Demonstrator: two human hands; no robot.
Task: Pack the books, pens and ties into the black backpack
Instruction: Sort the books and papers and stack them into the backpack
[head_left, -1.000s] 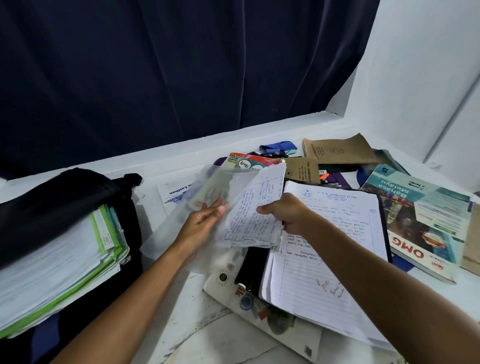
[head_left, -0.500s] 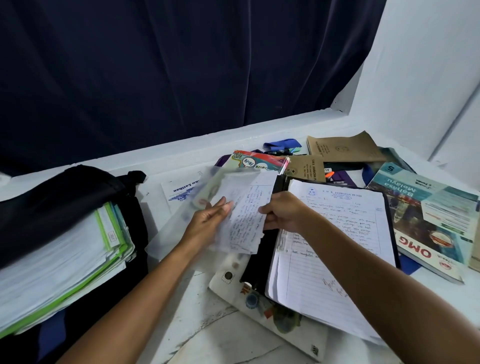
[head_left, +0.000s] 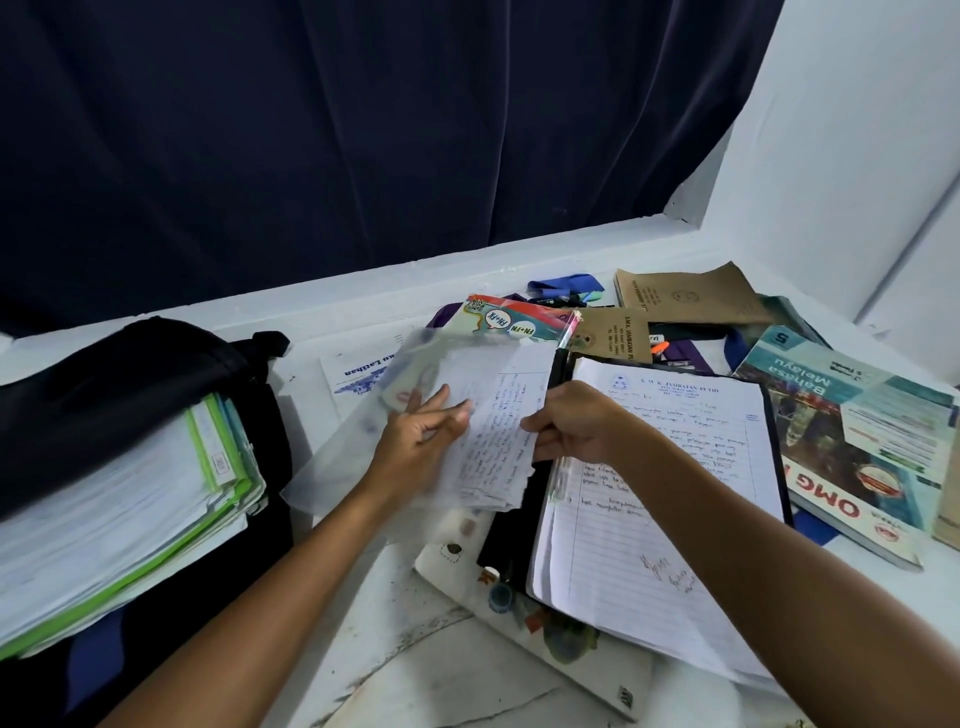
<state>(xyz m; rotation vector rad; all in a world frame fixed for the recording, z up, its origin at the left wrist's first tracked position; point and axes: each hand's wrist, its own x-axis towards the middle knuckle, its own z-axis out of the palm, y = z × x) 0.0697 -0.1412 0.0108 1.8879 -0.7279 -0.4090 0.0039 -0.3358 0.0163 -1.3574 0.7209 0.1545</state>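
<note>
White handwritten sheets (head_left: 493, 441) at frame centre, long axis running toward the far wall: right hand (head_left: 576, 423) pinches their right edge, left hand (head_left: 423, 441) lies flat-fingered on the translucent sleeve (head_left: 337, 462). Black backpack (head_left: 104, 374) lies open at left, nearer the left hand; books (head_left: 852, 415) remain on the surface (head_left: 415, 665) at right.

Two bare forearms entering from the lower frame, no sleeves, left hand (head_left: 421, 441) and right hand (head_left: 576, 426) bare, no rings, watch or gloves visible
</note>
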